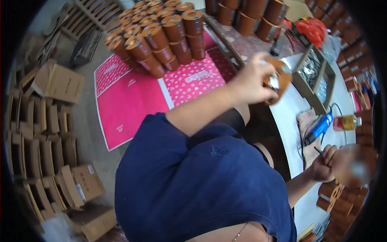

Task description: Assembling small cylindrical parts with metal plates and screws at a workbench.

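Note:
My left hand point(254, 80) is raised over the near edge of the white table point(285, 121). Its fingers grip a round brown container point(285, 76) with shiny metal fittings. At the lower right, my right hand point(323, 167) is closed around a thin dark tool point(318, 150), whose exact kind I cannot make out. Beside those fingers is a blurred round brown piece point(350, 161) with a pale patch; whether the hand touches it I cannot tell. Between the two hands, a blue corded hand tool point(320, 128) with a black end lies on a stained cloth point(305, 121).
A divided tray point(319, 72) of small metal parts stands on the table, near a yellow-red bottle point(346, 123) and a red plastic bag point(312, 30). Brown cylinders point(173, 30) are stacked on pink printed sheets point(133, 101) at left. Cardboard boxes point(62, 84) line the far left.

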Demonstrator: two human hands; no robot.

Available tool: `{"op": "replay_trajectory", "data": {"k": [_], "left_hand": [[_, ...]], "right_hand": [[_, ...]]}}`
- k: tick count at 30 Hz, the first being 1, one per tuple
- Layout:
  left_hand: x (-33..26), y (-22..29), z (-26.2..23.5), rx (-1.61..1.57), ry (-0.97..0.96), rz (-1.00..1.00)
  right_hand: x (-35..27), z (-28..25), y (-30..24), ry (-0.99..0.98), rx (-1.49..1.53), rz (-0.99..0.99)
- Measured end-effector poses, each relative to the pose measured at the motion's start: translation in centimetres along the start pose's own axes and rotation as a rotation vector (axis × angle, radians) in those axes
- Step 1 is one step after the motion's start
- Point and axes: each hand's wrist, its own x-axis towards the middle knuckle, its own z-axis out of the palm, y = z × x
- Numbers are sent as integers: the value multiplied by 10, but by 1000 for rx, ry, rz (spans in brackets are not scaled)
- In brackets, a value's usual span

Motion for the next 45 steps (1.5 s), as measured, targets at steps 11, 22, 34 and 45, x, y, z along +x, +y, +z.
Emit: {"op": "replay_trajectory", "data": {"k": [11,22,34,45], "left_hand": [[-155,-106,-261,789,724,-628],[-269,-297,-233,820,880,-1095],[-263,-317,-226,764,798,-954],[-49,-126,-206,229,1225,-112]], "right_hand": [[4,11,33,-28,20,68],[2,31,44,-9,-157,144],[-8,51,52,82,-227,207],[-19,29,34,293,-151,230]]}}
